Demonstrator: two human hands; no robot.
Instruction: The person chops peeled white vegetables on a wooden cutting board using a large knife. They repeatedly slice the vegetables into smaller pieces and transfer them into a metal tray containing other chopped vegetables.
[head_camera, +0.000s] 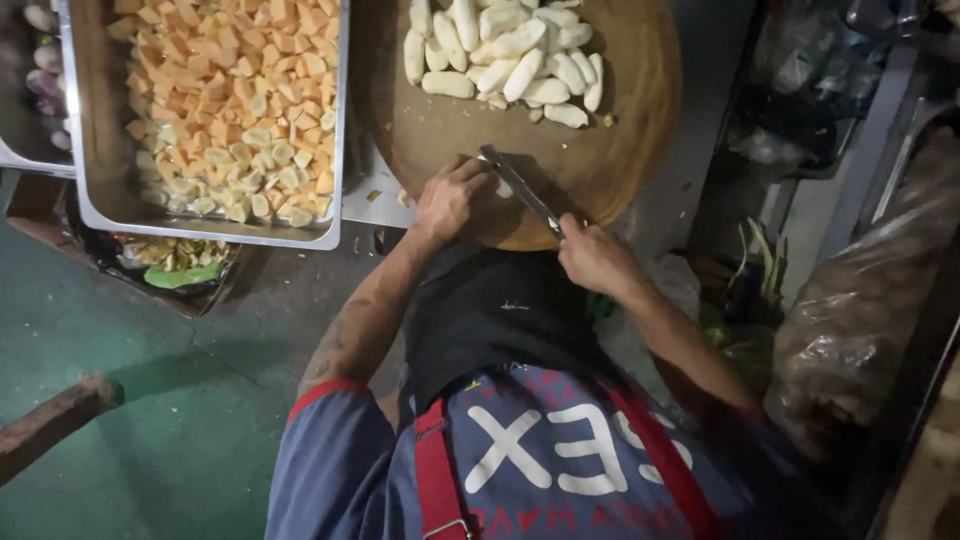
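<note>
**Q:** State what each hand holds, and where.

**A:** My right hand (597, 257) is clenched around the handle of one knife (520, 188), at the near edge of the round wooden chopping board (640, 90). The blade is a long, flat strip of grey metal and runs up and left across the board. My left hand (452, 198) is curled over one small pale piece (503, 187) that lies against the blade, also at the near edge. Most of that piece is hidden, so I cannot tell whether the fingers pinch it or only press on it.

**Q:** Count the rest, with materials.

**A:** One board: a thick disc, brown, with a worn and stained face. At its far edge lies one heap of peeled white pieces (505, 55), smooth, oblong and round-ended; I count roughly twenty, though they overlap. Beside the left edge of the board stands one rectangular steel tray (95, 150), shiny, with raised walls. It holds diced orange and pale yellow chunks (240, 100), angular and matte, too many to count. One more steel tray (20, 140) shows further left, cut off by the frame.
</note>
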